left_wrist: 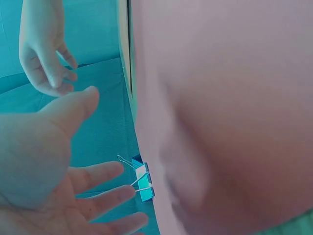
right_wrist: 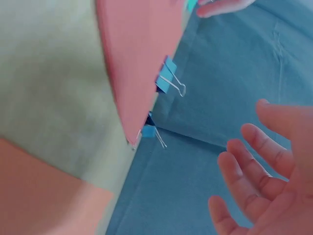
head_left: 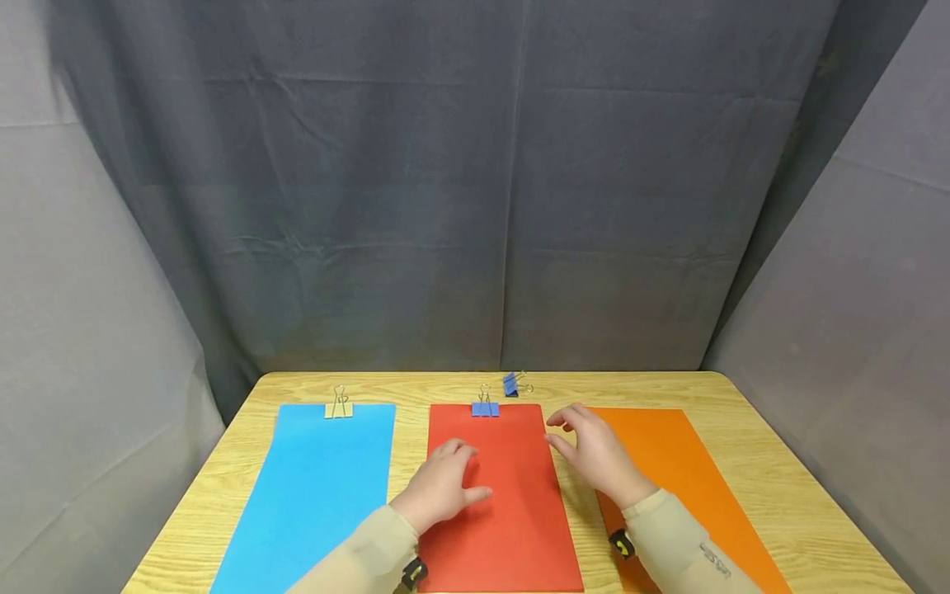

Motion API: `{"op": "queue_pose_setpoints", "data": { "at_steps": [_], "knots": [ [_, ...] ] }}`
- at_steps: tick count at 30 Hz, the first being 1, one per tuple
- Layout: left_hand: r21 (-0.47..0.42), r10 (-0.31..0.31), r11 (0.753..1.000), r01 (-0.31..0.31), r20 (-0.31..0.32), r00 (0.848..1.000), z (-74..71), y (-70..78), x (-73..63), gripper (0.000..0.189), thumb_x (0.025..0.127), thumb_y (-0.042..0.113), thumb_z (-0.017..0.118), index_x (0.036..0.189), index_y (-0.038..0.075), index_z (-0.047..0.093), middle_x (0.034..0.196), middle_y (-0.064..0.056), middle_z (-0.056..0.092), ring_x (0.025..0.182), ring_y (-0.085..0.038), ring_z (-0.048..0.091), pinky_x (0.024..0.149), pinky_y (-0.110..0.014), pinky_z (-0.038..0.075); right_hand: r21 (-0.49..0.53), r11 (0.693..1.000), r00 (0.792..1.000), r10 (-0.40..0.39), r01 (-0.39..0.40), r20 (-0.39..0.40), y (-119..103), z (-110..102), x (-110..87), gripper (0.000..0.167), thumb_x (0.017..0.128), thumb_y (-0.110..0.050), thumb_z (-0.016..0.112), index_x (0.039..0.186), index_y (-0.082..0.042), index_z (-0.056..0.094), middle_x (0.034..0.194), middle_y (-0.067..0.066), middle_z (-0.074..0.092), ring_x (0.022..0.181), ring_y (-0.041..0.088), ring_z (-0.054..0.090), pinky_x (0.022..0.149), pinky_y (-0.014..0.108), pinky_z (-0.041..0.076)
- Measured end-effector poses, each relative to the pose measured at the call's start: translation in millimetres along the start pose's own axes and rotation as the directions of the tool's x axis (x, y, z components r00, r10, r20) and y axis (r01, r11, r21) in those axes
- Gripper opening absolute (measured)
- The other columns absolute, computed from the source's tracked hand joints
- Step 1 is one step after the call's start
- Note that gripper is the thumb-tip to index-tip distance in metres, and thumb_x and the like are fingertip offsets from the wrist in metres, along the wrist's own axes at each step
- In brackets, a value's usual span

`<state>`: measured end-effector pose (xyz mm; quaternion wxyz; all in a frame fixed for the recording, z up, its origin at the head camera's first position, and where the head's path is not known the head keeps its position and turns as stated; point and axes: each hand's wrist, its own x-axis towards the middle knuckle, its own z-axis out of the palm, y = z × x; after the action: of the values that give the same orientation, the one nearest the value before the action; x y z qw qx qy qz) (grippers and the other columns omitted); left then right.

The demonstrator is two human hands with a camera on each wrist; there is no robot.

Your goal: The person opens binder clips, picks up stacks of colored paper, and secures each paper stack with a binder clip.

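Over the red sheet (head_left: 512, 495) hovers my left hand (head_left: 439, 487), fingers loosely bent and thumb apart, holding nothing. My right hand (head_left: 599, 454) is above the gap between the red sheet and the orange sheet (head_left: 668, 454), also with nothing in its grasp. A blue binder clip (head_left: 486, 409) grips the red sheet's top edge. Just behind that edge, to the right, lies a loose blue binder clip (head_left: 510, 385). In the right wrist view, the spread fingers of my right hand (right_wrist: 274, 171) are apart from both blue clips.
On the left lies a blue sheet (head_left: 326, 478) with a yellowish binder clip (head_left: 339, 410) at its top edge. The orange sheet has no clip in view. Grey curtains (head_left: 371, 206) hang behind and beside the wooden table (head_left: 779, 462).
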<state>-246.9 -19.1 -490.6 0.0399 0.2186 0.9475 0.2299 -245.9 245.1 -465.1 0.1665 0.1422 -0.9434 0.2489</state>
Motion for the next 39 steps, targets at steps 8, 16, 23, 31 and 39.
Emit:
{"op": "queue_pose_setpoints", "data": {
  "at_steps": [8, 16, 23, 31, 39],
  "knots": [
    [-0.024, -0.005, 1.000, 0.004, -0.034, 0.999, -3.4, 3.8, -0.3, 0.058, 0.090, 0.041, 0.080, 0.132, 0.006, 0.063, 0.131, -0.008, 0.061, 0.116, -0.026, 0.059, 0.102, -0.045, 0.053, 0.026, 0.999, 0.999, 0.045, -0.045, -0.005, 5, -13, 21.0, 0.018, 0.095, -0.019, 0.076, 0.108, -0.007, 0.073, 0.105, 0.008, 0.069, 0.097, 0.031, 0.067, 0.087, 0.047, 0.058],
    [-0.050, 0.005, 0.999, -0.009, -0.062, 0.998, -4.0, 5.5, -0.4, 0.053, 0.092, 0.039, 0.078, 0.131, 0.007, 0.064, 0.131, -0.008, 0.061, 0.115, -0.026, 0.061, 0.101, -0.045, 0.054, 0.021, 0.994, 0.993, 0.104, -0.105, 0.058, 12, -19, 41.7, 0.018, 0.099, -0.024, 0.070, 0.106, -0.008, 0.073, 0.104, 0.008, 0.069, 0.091, 0.026, 0.066, 0.084, 0.045, 0.057],
    [-0.042, 0.013, 0.999, -0.016, -0.071, 0.997, -2.7, 9.3, -0.9, 0.052, 0.091, 0.040, 0.079, 0.130, 0.009, 0.064, 0.130, -0.007, 0.062, 0.111, -0.023, 0.062, 0.097, -0.043, 0.055, 0.011, 0.978, 0.969, 0.206, -0.210, 0.134, 21, -21, 66.4, 0.024, 0.102, -0.032, 0.066, 0.106, -0.010, 0.073, 0.106, 0.008, 0.072, 0.089, 0.023, 0.064, 0.083, 0.043, 0.056],
    [-0.056, 0.016, 0.998, -0.020, -0.077, 0.997, -5.0, 13.2, -3.5, 0.051, 0.091, 0.038, 0.079, 0.129, 0.008, 0.064, 0.128, -0.007, 0.062, 0.108, -0.023, 0.062, 0.095, -0.043, 0.056, 0.018, 0.959, 0.948, 0.276, -0.282, 0.159, 33, -7, 86.9, 0.035, 0.103, -0.038, 0.063, 0.111, -0.005, 0.072, 0.104, 0.010, 0.072, 0.085, 0.023, 0.061, 0.078, 0.040, 0.052],
    [-0.074, 0.001, 0.997, -0.006, -0.070, 0.998, -5.1, 12.3, -3.4, 0.050, 0.092, 0.040, 0.078, 0.130, 0.009, 0.064, 0.128, -0.006, 0.062, 0.106, -0.021, 0.062, 0.094, -0.042, 0.056, 0.050, 0.945, 0.937, 0.311, -0.322, 0.160, 42, 11, 96.1, 0.039, 0.105, -0.037, 0.059, 0.115, -0.001, 0.069, 0.112, 0.016, 0.071, 0.097, 0.029, 0.065, 0.089, 0.049, 0.054]
  ]
}}
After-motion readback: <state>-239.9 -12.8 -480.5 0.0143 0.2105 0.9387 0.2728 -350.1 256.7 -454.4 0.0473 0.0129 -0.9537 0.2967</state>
